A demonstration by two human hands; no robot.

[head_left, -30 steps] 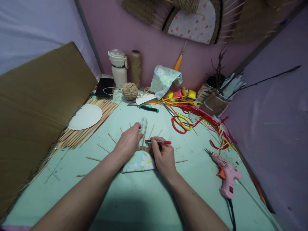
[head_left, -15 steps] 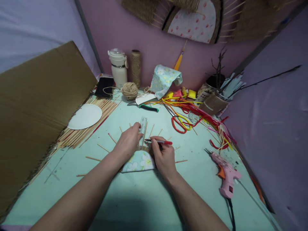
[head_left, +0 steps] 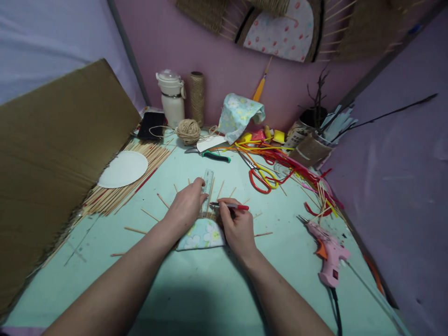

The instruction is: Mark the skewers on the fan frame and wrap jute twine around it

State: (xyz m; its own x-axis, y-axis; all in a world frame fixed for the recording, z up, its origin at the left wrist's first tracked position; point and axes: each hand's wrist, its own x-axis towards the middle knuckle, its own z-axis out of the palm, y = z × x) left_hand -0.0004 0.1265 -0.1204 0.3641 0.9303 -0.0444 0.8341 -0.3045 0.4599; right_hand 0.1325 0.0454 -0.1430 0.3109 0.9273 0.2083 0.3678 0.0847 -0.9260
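Note:
A half-round piece covered in floral cloth [head_left: 203, 234] lies on the table, its flat edge towards me. Thin wooden sticks [head_left: 150, 214] fan out from its curved side. My left hand [head_left: 185, 203] grips a clear ruler [head_left: 209, 179] that lies lengthwise beside one of the upper sticks, its lower end at the curved rim. In my right hand [head_left: 238, 226] is a red marker pen [head_left: 238, 206], held level with its dark tip pointing left, close to the stick by the ruler. Whether the tip touches the stick, I cannot tell.
A pink glue gun [head_left: 329, 254] lies at right. Behind are scissors [head_left: 261, 179], green-handled pliers [head_left: 217, 157], a twine ball [head_left: 189, 131] and colourful strips. Loose sticks [head_left: 129, 179] under a white oval [head_left: 124, 169] and a cardboard sheet [head_left: 63, 140] stand left.
The marker pen has shifted very slightly to the left in my right hand. My left hand and the ruler stay in place.

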